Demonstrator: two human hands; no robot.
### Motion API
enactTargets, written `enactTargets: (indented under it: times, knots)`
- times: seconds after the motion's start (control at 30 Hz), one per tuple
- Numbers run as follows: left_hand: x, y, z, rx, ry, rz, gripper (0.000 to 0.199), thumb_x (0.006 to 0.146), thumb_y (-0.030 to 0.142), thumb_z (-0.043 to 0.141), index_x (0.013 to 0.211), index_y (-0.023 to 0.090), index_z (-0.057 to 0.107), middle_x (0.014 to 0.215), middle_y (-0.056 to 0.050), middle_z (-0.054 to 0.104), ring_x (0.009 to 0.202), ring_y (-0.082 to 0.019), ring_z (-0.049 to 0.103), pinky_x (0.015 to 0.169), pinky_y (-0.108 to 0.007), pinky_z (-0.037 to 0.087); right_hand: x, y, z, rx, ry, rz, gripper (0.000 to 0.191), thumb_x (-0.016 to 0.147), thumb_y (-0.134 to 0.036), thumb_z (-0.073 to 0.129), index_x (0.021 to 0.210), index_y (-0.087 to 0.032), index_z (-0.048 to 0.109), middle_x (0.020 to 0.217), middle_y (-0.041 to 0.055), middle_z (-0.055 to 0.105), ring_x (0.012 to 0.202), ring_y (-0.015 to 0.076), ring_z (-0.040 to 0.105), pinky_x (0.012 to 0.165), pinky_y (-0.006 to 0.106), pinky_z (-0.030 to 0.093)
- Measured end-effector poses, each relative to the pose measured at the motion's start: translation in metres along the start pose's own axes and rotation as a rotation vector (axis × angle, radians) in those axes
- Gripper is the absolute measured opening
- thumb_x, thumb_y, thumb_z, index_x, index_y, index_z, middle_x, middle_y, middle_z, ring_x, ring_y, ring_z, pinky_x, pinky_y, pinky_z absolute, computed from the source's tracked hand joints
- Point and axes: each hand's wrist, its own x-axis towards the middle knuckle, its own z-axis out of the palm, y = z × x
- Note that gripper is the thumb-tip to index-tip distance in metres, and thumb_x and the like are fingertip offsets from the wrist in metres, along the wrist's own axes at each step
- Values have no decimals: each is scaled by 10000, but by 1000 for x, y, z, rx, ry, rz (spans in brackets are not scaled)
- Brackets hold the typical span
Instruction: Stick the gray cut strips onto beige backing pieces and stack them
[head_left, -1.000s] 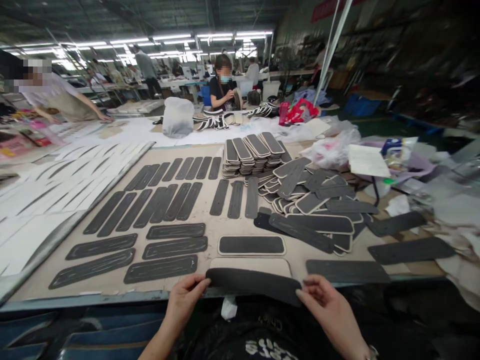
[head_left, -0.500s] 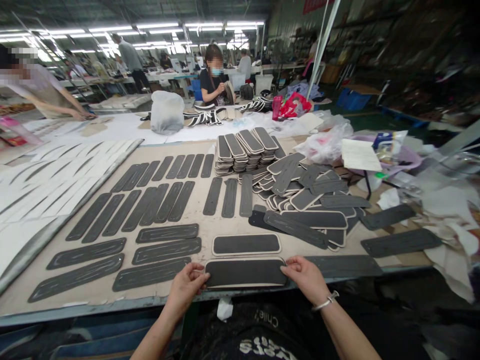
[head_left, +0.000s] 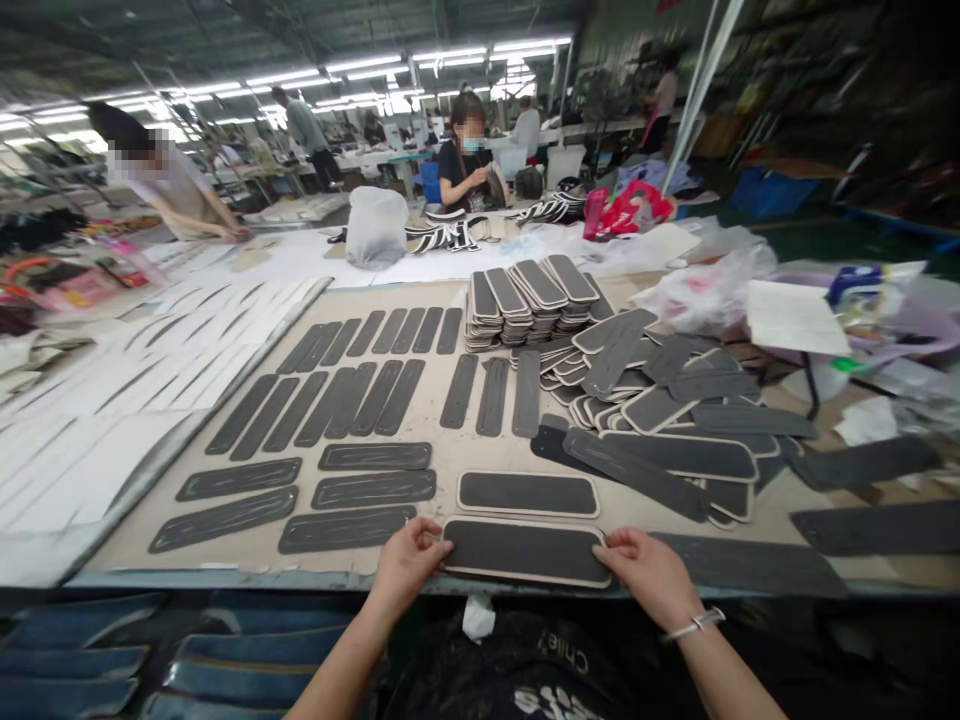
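Note:
A dark rounded strip with a beige border (head_left: 528, 552) lies at the table's front edge. Its left end is pinched by my left hand (head_left: 411, 562), and its right end is between the thumb and fingers of my right hand (head_left: 649, 572), which has a bracelet at the wrist. Just behind it lies a second bordered strip (head_left: 528, 494), touched by neither hand. To the left, several plain dark strips (head_left: 373, 489) are spread in rows. A loose pile of strips (head_left: 675, 400) sits to the right, with neat stacks (head_left: 525, 300) behind.
White cut sheets (head_left: 172, 350) cover the left side. Plastic bags (head_left: 705, 285) and a purple basin (head_left: 915, 325) are at the right. A white bag (head_left: 376, 228) stands at the back. A person (head_left: 466, 165) sits across the table; another (head_left: 169, 185) leans over it at the left.
The camera view has turned left, so the scene sits further right in the picture. Both hands still hold the bordered strip by its ends.

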Motion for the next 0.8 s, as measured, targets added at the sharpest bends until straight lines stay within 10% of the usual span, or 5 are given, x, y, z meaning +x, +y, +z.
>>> enactTargets:
  times: [0.8]
  knots:
    - [2, 3, 0, 39, -3, -24, 326, 602, 409, 673, 683, 202, 434, 427, 93, 502, 394, -107, 525, 414, -198, 412, 2, -3, 6, 5, 25, 20, 178, 705, -390, 531, 707, -212, 536, 561, -26, 640, 498, 128, 559, 505, 235, 366]
